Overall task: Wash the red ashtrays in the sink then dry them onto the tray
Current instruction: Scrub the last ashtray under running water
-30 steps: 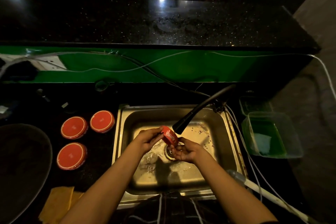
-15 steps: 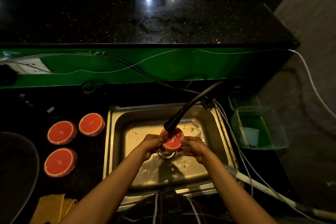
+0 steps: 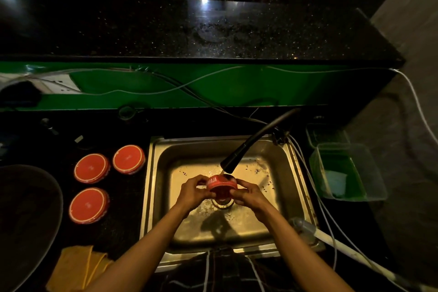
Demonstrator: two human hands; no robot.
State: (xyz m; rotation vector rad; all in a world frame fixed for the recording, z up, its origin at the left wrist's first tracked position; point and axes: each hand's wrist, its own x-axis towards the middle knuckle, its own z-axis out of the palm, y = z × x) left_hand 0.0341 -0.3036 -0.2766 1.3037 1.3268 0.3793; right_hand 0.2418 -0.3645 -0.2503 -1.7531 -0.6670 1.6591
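— Red ashtray [image 3: 221, 187] is sitting between both hands over the drain [image 3: 222, 202], right under the black faucet spout [image 3: 231, 164]. The left hand [image 3: 195, 190] is pinching its left rim and the right hand [image 3: 247, 193] is gripping the right rim, so both are closed on it.

— Which way is it pointing?

— It is a shallow round dish, so there is no real long axis. Its flat faces are tipping up on edge, with the lettered side wall turned toward the camera and what looks like the hollow facing up and away toward the spout. I cannot tell whether water is actually running into it.

— What is likely to go wrong?

— I am thinking mostly of a slip. Wet fingers are holding a smooth rim by the edges only, so it could drop into the steel sink [image 3: 161, 197] and chip. It is also very near the spout tip, and a turn of the wrists could knock it. Water hitting a tilted dish could splash toward the cables [image 3: 305, 163] running along the sink's right edge.

— And the rest?

— Three more red ashtrays [image 3: 129, 159] [image 3: 92, 168] [image 3: 88, 206] are lying face down on the dark counter [image 3: 123, 220] to the left, apart from each other. A yellow cloth [image 3: 78, 268] is lying near the front left, beside a large dark round tray [image 3: 23, 220]. A green tub [image 3: 348, 173] is standing to the right.
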